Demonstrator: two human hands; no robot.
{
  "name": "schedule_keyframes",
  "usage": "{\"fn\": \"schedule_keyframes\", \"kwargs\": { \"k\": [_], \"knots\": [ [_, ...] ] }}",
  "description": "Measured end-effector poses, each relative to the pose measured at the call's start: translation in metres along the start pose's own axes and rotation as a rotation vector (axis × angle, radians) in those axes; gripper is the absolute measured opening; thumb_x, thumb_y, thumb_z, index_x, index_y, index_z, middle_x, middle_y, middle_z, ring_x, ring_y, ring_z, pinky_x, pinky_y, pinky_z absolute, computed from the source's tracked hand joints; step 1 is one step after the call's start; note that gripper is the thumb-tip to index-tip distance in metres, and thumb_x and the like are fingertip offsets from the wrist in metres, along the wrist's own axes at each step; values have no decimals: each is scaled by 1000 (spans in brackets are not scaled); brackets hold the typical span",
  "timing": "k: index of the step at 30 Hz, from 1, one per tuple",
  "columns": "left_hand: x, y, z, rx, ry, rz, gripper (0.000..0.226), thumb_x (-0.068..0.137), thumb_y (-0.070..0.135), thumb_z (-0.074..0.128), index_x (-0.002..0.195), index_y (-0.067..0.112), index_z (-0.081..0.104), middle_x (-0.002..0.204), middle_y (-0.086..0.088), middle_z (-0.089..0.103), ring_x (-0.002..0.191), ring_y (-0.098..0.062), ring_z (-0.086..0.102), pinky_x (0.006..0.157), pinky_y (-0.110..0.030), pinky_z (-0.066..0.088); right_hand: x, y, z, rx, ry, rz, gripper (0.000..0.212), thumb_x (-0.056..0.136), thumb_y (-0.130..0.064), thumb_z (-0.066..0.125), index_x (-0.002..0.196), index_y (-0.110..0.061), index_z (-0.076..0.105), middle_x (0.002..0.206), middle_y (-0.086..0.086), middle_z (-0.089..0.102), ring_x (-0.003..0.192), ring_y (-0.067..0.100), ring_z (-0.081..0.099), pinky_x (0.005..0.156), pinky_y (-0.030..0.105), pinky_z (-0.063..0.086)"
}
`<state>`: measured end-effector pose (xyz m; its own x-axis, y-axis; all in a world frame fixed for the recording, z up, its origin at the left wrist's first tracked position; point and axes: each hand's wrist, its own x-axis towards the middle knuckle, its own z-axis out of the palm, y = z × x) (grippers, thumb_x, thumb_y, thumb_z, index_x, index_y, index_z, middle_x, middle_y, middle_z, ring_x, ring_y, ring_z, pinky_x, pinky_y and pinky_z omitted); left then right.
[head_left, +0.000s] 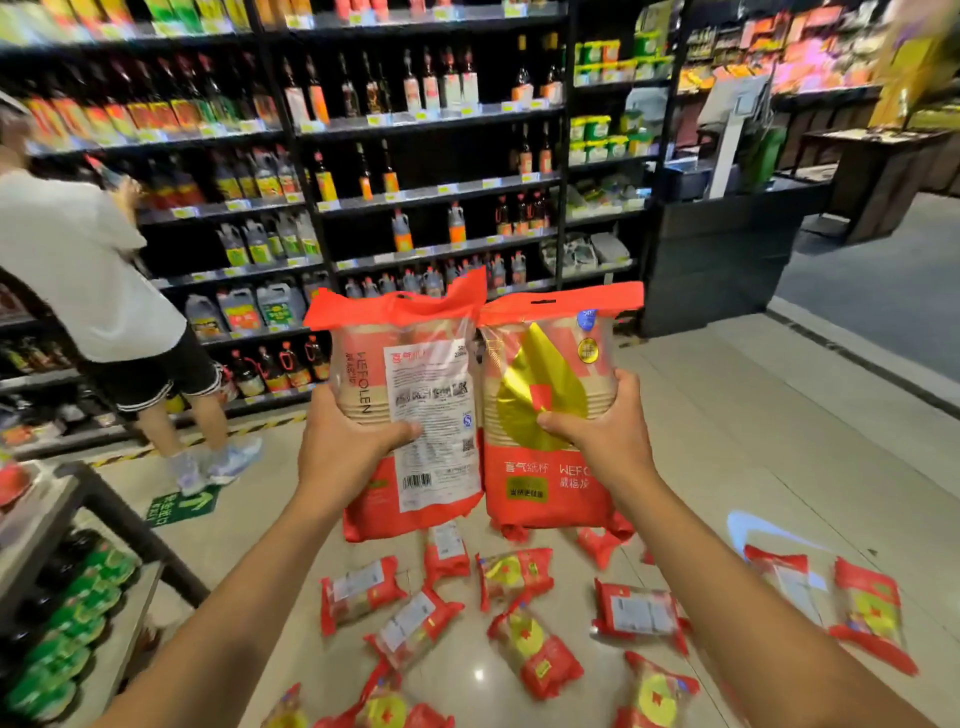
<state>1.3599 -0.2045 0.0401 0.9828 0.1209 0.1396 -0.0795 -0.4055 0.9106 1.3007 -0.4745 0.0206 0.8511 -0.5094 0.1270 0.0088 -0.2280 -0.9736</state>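
Note:
I hold up two red packs of paper cups side by side at chest height. My left hand (345, 447) grips the left pack (415, 395), whose white printed label faces me. My right hand (597, 431) grips the right pack (545, 410), which shows a gold leaf design on its front. The two packs touch along their inner edges. Both arms are stretched forward. On the tiled floor below lie several more of the same red packs (524, 639), scattered flat.
Black shelves of bottles (415, 171) fill the wall ahead. A person in a white shirt and black shorts (88, 270) stands at the left by the shelves. A low shelf with green tubs (78, 613) is at my lower left. An aisle opens to the right.

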Motion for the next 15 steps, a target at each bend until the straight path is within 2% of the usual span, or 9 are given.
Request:
{"fn": "schedule_keyframes", "kwargs": {
  "k": [2, 9, 13, 15],
  "knots": [
    [1, 8, -25, -17, 29, 17, 89, 35, 53, 88, 112, 30, 48, 107, 8, 69, 96, -17, 70, 90, -54, 57, -3, -22, 14, 8, -22, -31, 77, 60, -30, 94, 117, -30, 43, 108, -6, 65, 96, 18, 68, 84, 50, 59],
    [15, 12, -124, -22, 202, 20, 84, 33, 56, 87, 102, 35, 44, 110, 4, 66, 99, -20, 68, 90, -52, 57, -16, -96, 100, 30, -124, -118, 81, 53, -38, 91, 116, -35, 41, 110, -4, 64, 96, 19, 68, 85, 51, 59],
    [23, 5, -192, 16, 322, 16, 87, 42, 48, 94, 112, 26, 47, 114, 3, 65, 106, -23, 66, 91, -48, 55, -26, -134, 165, 55, -215, -177, 86, 43, -46, 89, 114, -34, 42, 110, -3, 65, 96, 19, 69, 85, 51, 59],
    [26, -3, -225, 22, 379, 7, 85, 47, 40, 97, 114, 25, 47, 112, 4, 66, 103, -21, 67, 88, -45, 54, -33, -149, 198, 77, -269, -194, 86, 49, -40, 93, 117, -31, 42, 110, -3, 65, 96, 20, 69, 85, 51, 59]
  ]
}}
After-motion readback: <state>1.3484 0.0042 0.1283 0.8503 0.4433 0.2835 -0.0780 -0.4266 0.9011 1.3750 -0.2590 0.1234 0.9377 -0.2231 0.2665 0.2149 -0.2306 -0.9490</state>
